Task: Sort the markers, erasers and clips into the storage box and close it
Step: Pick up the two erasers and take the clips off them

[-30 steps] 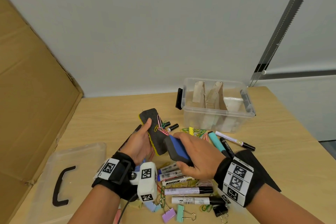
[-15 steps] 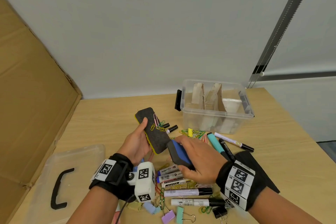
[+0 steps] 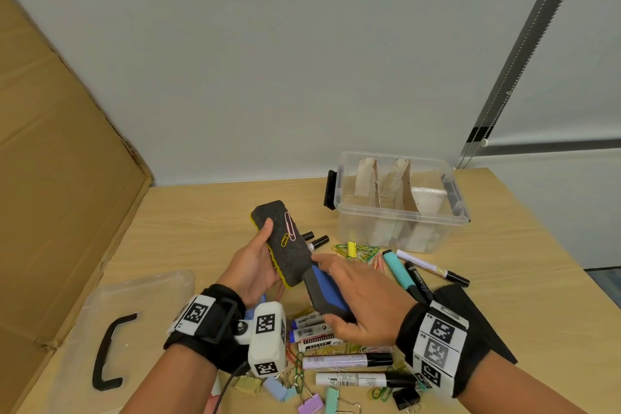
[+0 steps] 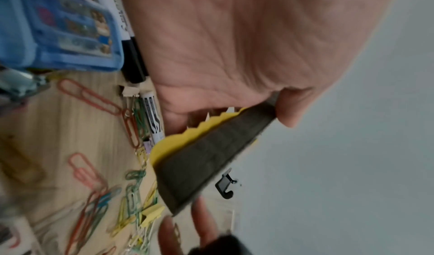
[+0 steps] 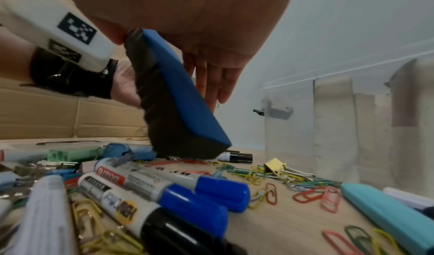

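Note:
My left hand [image 3: 255, 262] grips a yellow-backed eraser [image 3: 285, 245] [image 4: 211, 153] felt side up, lifted over the table. A pink and a yellow paper clip [image 3: 288, 232] cling to its felt. My right hand [image 3: 349, 292] holds a blue-backed eraser [image 3: 327, 292] [image 5: 173, 99] just below the first one, with its forefinger touching the yellow eraser's near edge. Several markers [image 3: 346, 361] [image 5: 164, 184] and loose clips [image 3: 359, 250] [image 5: 270, 173] lie on the table under and around both hands. The open clear storage box [image 3: 403, 228] stands at the back right.
Cardboard dividers [image 3: 383, 185] stand inside the box. Its clear lid [image 3: 134, 319] with a black handle [image 3: 107, 353] lies at the front left. A big cardboard sheet [image 3: 60, 178] leans along the left. Binder clips [image 3: 312, 405] lie by the near edge.
The left hand has lifted the yellow eraser a little away from me. The clips on its felt have shifted. The right hand with the blue eraser has stayed close beneath it.

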Motion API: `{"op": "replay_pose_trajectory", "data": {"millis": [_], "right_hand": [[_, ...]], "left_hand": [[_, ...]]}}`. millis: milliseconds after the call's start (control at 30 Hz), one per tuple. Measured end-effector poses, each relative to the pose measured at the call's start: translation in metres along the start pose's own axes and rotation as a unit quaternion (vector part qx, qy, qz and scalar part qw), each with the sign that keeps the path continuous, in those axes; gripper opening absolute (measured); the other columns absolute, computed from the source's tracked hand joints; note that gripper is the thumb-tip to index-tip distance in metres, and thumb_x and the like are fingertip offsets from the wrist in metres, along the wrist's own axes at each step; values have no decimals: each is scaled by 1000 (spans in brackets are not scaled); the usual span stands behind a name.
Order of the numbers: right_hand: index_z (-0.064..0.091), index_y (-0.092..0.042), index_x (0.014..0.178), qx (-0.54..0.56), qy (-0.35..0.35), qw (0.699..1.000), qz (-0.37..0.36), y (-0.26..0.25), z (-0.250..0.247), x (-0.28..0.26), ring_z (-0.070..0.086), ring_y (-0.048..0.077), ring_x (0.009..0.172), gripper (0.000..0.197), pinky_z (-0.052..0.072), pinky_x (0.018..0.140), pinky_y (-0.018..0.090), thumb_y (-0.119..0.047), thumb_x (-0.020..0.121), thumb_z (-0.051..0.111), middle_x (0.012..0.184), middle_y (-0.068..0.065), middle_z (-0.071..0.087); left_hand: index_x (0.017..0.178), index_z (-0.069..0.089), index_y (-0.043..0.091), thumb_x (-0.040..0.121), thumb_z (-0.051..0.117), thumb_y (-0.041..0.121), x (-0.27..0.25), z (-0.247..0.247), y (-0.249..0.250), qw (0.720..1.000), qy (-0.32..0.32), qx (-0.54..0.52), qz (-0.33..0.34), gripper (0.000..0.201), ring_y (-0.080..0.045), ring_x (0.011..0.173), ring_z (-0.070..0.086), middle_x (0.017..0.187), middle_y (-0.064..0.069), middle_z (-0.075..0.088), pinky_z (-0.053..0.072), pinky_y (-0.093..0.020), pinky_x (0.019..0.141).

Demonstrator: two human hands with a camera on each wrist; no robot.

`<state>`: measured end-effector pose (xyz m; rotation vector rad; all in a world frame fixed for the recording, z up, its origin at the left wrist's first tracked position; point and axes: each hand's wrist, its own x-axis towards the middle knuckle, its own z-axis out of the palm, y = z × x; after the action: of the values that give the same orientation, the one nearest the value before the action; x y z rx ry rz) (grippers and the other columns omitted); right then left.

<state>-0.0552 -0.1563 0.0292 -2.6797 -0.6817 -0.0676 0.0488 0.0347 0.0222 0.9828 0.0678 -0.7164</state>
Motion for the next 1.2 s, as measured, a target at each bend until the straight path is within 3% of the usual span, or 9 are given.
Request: {"op": "replay_pose_trajectory", "data": {"millis": [133, 367, 600, 733, 800, 900, 1000, 1100, 1200], "right_hand": [[34, -15, 136, 2, 30, 999, 11, 0, -4, 3, 47, 17, 110, 68, 37, 98, 31, -54, 81, 41, 126, 3, 49], [30, -11, 137, 32, 10, 999, -20, -15, 1, 16, 46, 19, 122, 68, 40, 94, 25, -51, 85, 46, 151, 4, 30], [34, -14, 132, 6, -15, 1000, -14, -2, -1, 1, 52, 19, 95, 65, 47, 82, 36, -55, 82, 43, 113, 5, 53], [30, -11, 138, 4, 6, 1000, -30, -5, -9, 12, 47, 19, 121, 70, 40, 99, 27, -52, 84, 47, 146, 6, 38], [32, -12, 135, 10, 7, 999, -30, -9, -8, 17, 47, 20, 123, 68, 44, 96, 30, -53, 83, 46, 153, 4, 28], [34, -12, 131, 12, 0, 1000, -28, -9, -5, 15, 49, 20, 120, 64, 45, 89, 28, -53, 83, 45, 153, 4, 29], [37, -12, 130, -9, -28, 999, -23, -3, -3, 4, 51, 18, 111, 64, 44, 88, 26, -55, 83, 44, 140, 4, 42], [42, -16, 121, -27, -43, 999, -6, 2, -4, -3, 50, 18, 90, 62, 47, 82, 35, -61, 80, 36, 106, 2, 52], [41, -16, 122, -6, -14, 1000, -6, 1, -10, 1, 48, 16, 87, 61, 46, 77, 31, -60, 81, 36, 104, 1, 51]], "left_hand": [[137, 44, 10, 91, 42, 46, 0, -1, -5, 1000, 6, 30, -8, 59, -29, 118, 57, 130, -17, 58, 49, -40, 91], [133, 49, 10, 96, 35, 48, -2, 5, -10, 996, -12, 86, -23, 55, -29, 118, 58, 126, -17, 61, 51, -36, 87], [140, 41, 13, 86, 47, 46, 0, -7, -6, 1000, 9, 30, 1, 64, -29, 122, 54, 135, -17, 54, 47, -42, 97], [136, 46, 13, 92, 38, 49, -2, 0, -12, 997, -17, 75, -24, 57, -29, 121, 56, 130, -16, 59, 46, -41, 96], [134, 48, 12, 95, 35, 49, -4, 5, -12, 996, -24, 84, -24, 56, -28, 120, 57, 128, -16, 60, 47, -40, 95], [133, 48, 9, 95, 33, 49, -5, 5, -7, 998, -24, 62, -20, 58, -28, 120, 56, 130, -17, 58, 46, -40, 95], [136, 44, 7, 89, 42, 47, -5, -2, -3, 1000, -7, 28, 1, 62, -28, 121, 54, 133, -18, 56, 46, -41, 97], [138, 42, 10, 83, 48, 46, -4, -8, -4, 1000, 13, 21, 8, 66, -28, 124, 52, 135, -16, 54, 43, -44, 101], [139, 42, 14, 88, 46, 49, -5, -7, -10, 998, -1, 56, -14, 62, -28, 124, 53, 134, -14, 56, 41, -47, 104]]}}
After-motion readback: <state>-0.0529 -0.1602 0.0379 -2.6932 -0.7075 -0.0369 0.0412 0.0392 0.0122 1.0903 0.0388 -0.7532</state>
